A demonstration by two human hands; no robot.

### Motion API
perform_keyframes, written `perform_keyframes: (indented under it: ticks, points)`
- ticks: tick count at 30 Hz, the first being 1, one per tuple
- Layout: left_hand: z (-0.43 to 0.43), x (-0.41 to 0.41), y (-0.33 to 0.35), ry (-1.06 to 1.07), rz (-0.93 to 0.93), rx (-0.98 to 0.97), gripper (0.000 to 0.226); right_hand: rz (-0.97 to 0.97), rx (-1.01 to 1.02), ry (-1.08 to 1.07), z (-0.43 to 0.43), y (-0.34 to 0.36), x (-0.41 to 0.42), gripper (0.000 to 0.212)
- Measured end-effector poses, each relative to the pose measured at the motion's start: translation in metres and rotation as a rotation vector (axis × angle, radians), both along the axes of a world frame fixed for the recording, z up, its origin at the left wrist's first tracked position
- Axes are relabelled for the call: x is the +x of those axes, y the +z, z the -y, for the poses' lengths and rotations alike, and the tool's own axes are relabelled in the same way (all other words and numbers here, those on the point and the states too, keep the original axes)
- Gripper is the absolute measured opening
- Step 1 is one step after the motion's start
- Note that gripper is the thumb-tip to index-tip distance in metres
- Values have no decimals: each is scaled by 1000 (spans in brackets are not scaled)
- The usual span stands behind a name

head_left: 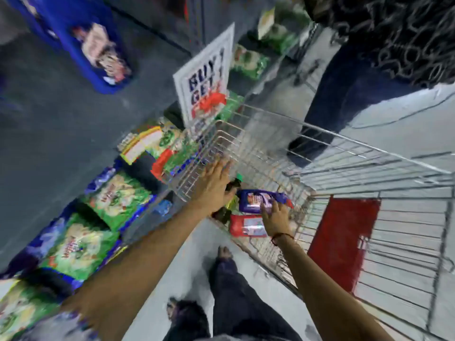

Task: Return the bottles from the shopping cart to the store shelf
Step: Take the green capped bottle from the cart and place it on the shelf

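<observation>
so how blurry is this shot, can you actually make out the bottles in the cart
Head view: heavy motion blur and smearing all over, worst at the frame edges; wide-angle bend tilts the shelf and cart. The dark bottle by the left hand is barely readable; the purple pack under the right hand is clearer.

The wire shopping cart (344, 168) stands on the pale floor (406, 124), close beside the low store shelf (138, 217). In the bottom of the cart lie a purple packet (256, 200), a red packet (243, 226) just beside it, and a dark bottle (234, 184) with a green cap, partly hidden. A red panel (342, 242) is on the rear part of the cart. On the shelf lie green bags (118, 198) in a row, and a white "BUY 1 GET 1" sign (206, 77) stands at its far end. A blue crate (81, 40) stands on the darker floor farther away.
</observation>
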State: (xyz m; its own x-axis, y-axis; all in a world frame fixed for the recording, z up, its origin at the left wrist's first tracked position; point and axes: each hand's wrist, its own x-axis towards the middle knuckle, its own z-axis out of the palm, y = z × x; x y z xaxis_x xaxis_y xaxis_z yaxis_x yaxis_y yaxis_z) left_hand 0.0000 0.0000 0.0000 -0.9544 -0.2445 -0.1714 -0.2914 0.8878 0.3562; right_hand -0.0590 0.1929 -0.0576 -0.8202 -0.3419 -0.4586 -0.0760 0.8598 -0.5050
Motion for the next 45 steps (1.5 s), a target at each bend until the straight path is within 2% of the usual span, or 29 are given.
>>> perform_keyframes:
  ticks: [2,4,9,12,14,17,20,22,24,27,31,34,37,45]
  points:
    - [-1,-16,-22,2,83,-12,77,77,91,-76,-1,-14,-11,49]
    - [0,-27,-45,4,217,-23,79,162,136,-115,5,-30,-20,43]
    - [3,-62,-94,123,470,142,77,509,15,-188,46,-68,-22,45]
    - [3,-81,-124,259,580,311,67,600,-27,-218,69,-91,-9,51]
    - [2,-89,-145,347,619,391,65,579,-40,-258,80,-106,-1,53]
    - [-2,-95,-175,447,611,452,74,486,-64,-322,85,-127,7,57]
    - [-7,-95,-187,487,565,415,88,441,-81,-322,87,-137,11,60]
    - [-3,-94,-189,528,540,404,79,418,-103,-327,88,-137,11,62]
    - [8,-94,-183,588,523,474,67,408,-119,-323,88,-134,12,63]
    - [34,-92,-161,585,518,664,49,454,-232,-344,85,-122,7,60]
    - [59,-88,-111,597,487,1010,32,691,-422,-295,79,-88,-14,57]
    - [63,-89,-75,628,372,1159,10,648,-457,-239,84,-61,-30,54]
    - [66,-89,-51,626,269,1159,17,551,-441,-224,94,-36,-35,65]
    - [62,-76,9,645,174,1215,39,420,-470,-207,99,9,-19,53]
